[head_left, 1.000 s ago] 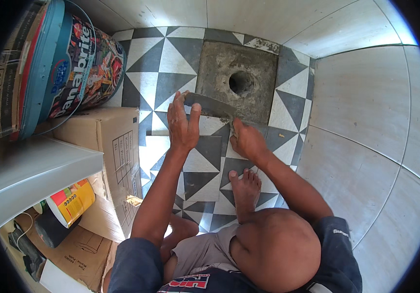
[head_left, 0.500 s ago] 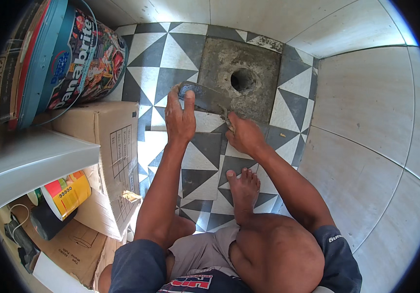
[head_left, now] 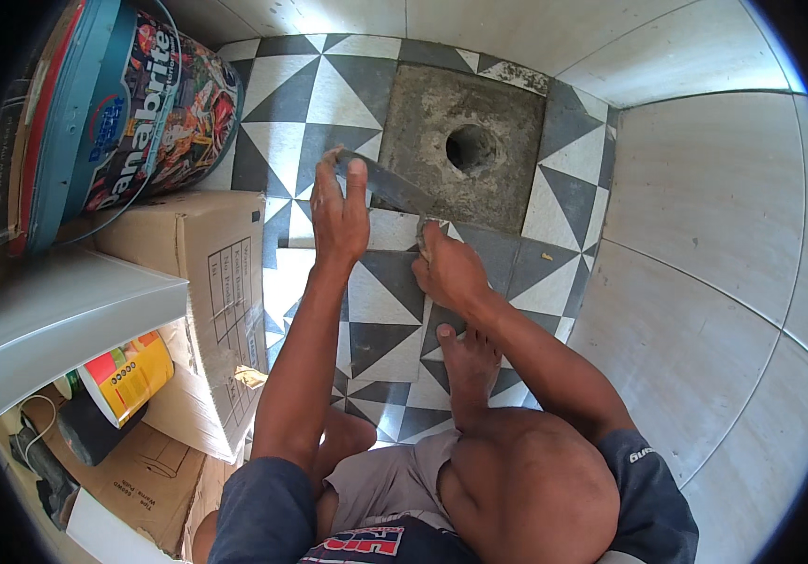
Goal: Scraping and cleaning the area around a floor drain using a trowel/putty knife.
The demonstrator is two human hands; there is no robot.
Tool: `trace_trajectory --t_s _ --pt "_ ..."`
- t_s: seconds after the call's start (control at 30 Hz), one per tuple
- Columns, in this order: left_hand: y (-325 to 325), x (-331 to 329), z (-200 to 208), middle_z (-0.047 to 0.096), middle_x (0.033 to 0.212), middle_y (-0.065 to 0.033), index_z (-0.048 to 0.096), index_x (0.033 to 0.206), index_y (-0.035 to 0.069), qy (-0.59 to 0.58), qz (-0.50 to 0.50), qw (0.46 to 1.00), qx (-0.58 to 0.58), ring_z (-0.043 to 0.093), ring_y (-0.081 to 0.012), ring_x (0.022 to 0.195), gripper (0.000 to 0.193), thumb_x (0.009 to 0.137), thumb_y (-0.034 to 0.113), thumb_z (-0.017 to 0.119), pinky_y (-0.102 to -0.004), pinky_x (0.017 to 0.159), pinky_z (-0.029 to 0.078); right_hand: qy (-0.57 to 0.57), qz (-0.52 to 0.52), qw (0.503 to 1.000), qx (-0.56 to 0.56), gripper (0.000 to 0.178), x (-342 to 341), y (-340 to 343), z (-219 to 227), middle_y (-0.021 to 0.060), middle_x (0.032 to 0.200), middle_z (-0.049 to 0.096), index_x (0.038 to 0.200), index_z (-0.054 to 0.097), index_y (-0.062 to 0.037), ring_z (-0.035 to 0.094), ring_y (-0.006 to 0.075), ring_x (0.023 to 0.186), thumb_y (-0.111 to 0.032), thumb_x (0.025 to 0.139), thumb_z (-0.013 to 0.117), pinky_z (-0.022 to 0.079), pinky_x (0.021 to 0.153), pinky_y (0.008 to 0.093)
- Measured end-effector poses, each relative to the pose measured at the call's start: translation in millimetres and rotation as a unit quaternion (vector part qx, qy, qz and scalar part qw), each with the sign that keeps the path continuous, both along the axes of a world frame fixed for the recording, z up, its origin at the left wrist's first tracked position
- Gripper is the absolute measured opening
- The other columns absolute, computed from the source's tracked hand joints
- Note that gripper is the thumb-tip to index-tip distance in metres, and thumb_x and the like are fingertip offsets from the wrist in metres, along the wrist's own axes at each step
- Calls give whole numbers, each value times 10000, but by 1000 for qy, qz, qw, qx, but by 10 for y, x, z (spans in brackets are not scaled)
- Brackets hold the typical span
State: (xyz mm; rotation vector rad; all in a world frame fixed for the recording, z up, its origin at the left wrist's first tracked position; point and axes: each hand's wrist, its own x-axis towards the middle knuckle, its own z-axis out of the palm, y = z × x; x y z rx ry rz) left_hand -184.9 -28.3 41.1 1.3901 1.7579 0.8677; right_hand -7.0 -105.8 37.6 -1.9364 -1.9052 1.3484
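Note:
My right hand [head_left: 451, 273] is closed around the handle end of a trowel, most of the handle hidden by the fingers. The trowel's grey metal blade [head_left: 390, 183] slants up and left to my left hand [head_left: 340, 214]. There the blade's end lies between the left thumb and fingers, which are smeared with grey dirt. Under and beyond the blade is a rough square of bare cement [head_left: 413, 113] set among patterned tiles. A round drain hole [head_left: 471, 148] opens in that square, apart from both hands.
Black-and-white triangle tiles [head_left: 385, 287] cover the floor. A pale tiled wall [head_left: 695, 188] rises at the right. On the left stand a paint bucket [head_left: 164, 113], a cardboard box [head_left: 221, 301], a white shelf-like panel [head_left: 85, 301] and a yellow-labelled container [head_left: 132, 376]. My bare foot [head_left: 470, 371] rests near my right hand.
The trowel blade has turned, now showing narrower. My right hand has shifted slightly left, and my left hand has moved a little up and left with the blade's end.

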Motion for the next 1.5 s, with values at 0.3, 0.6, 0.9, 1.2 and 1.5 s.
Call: trace_trajectory --t_s 0.3,0.6,0.9,1.2,1.5 --pt "-235 261 -232 472 1474 -283 422 1453 -49 17 10 999 27 400 -436 1409 654 1064 476 469 -514 1178 268 -65 11 998 -7 349 218 -65 22 305 1017 688 1125 467 28 663 516 930 -158 888 644 525 817 580" --pt "-85 -50 -158 441 1534 -234 432 1448 -26 14 -10 998 -56 327 -378 1492 650 1067 502 437 -547 1227 169 -41 14 999 -24 348 -10 -34 88 280 1021 697 1142 484 -12 680 495 948 -164 882 657 525 822 588" --pt "-24 -76 -197 348 1600 -254 332 1530 -50 113 -57 990 -57 175 -373 1563 853 1031 638 405 -560 1252 27 -54 16 997 -50 333 89 18 118 310 972 686 1096 480 -2 664 519 934 -135 857 669 528 816 584" --pt "-254 322 -368 358 1619 -178 344 1527 -50 179 -131 974 -48 170 -362 1568 788 1054 579 387 -618 1239 11 -96 -9 995 -20 314 386 -185 107 283 984 704 1126 504 -9 685 491 933 -128 863 631 529 818 595" --pt "-197 119 -120 333 1618 -216 352 1513 -39 156 -80 984 -26 162 -355 1570 790 1059 607 342 -584 1250 12 -46 -18 999 -4 334 188 -56 69 296 976 707 1139 498 -14 685 496 947 -133 862 644 530 836 587"
